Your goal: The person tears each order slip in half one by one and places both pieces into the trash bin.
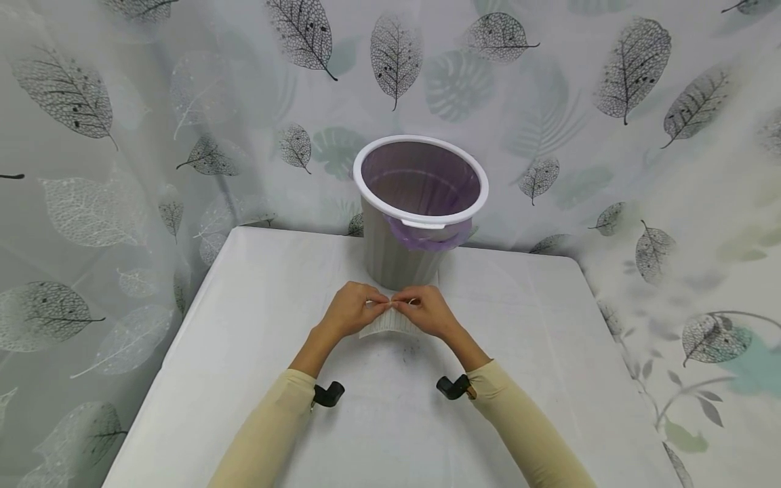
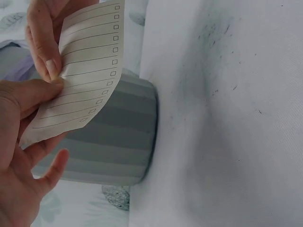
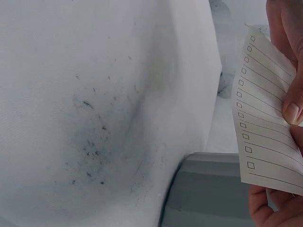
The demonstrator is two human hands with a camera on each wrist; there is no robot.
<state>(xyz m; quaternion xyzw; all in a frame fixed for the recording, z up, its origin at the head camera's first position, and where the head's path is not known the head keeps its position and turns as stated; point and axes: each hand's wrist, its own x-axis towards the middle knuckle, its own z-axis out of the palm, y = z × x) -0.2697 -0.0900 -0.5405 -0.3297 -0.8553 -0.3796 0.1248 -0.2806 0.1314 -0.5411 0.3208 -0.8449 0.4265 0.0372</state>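
Between both hands hangs a small lined paper sheet (image 1: 390,324), printed with a row of checkboxes along its lower edge. My left hand (image 1: 356,308) pinches its upper edge between thumb and fingers. Right beside it, my right hand (image 1: 425,310) pinches the same edge, so the two thumbs nearly meet. In the left wrist view the sheet (image 2: 90,66) bends in a gentle curve, with some left-hand fingers spread behind it. From the right wrist, the sheet (image 3: 265,127) shows its ruled face, and part of my right hand is hidden behind it.
A grey bin (image 1: 396,257) with a white rim and a purple liner (image 1: 421,237) stands at the back of the white-covered table (image 1: 274,291), just beyond the hands. Behind it hangs a leaf-patterned curtain (image 1: 457,88). Faint dark specks (image 3: 94,153) mark the cloth below the sheet.
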